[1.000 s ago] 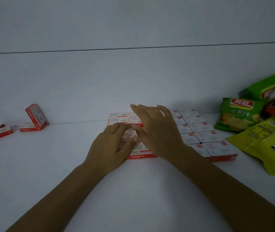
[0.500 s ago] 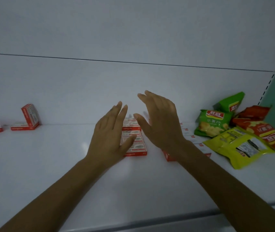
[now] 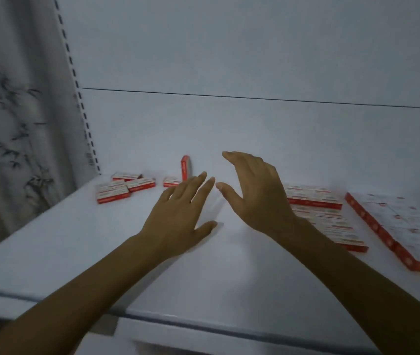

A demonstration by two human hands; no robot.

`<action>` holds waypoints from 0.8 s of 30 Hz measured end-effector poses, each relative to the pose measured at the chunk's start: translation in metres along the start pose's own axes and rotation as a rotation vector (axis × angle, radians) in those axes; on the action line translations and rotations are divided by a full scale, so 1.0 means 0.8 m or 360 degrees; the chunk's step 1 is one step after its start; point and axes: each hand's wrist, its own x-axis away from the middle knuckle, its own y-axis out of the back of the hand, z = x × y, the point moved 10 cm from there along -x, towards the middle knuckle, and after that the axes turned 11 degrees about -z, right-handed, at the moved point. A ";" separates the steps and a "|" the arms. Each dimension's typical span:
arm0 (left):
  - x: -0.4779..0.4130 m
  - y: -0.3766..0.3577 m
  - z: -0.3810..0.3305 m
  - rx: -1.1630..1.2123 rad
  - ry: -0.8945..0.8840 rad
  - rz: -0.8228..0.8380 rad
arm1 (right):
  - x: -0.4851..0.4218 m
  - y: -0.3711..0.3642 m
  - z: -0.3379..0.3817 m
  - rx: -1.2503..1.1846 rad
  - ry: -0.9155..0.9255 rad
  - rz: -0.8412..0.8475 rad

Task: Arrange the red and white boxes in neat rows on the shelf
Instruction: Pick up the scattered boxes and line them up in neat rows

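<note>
White shelf, left hand spread palm-down over it, right hand spread, both empty

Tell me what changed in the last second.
Both hands came off the arranged rows and moved left: the left hand and right hand are now open over the shelf, nearer the loose boxes. Nothing was taken or released. The rows, the loose boxes and the upright box lie as before.

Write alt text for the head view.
Two open, empty hands, left hand and right hand, reach over a white shelf. Loose red and white boxes lie back left beside an upright box; neat rows lie right.
</note>
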 end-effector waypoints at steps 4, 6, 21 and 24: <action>0.059 0.029 0.114 -0.0081 0.0159 0.0030 | -0.012 -0.086 0.093 -0.0039 0.0071 0.0303; 0.083 0.043 0.161 -0.0090 0.0213 0.0008 | -0.013 -0.132 0.129 -0.0116 0.0042 0.0509; 0.080 0.018 0.325 0.0671 0.0701 -0.0340 | 0.016 -0.264 0.211 -0.0068 0.0101 0.0980; 0.078 0.003 0.322 0.0587 0.0565 -0.0272 | 0.014 -0.239 0.186 -0.0082 -0.0081 0.0905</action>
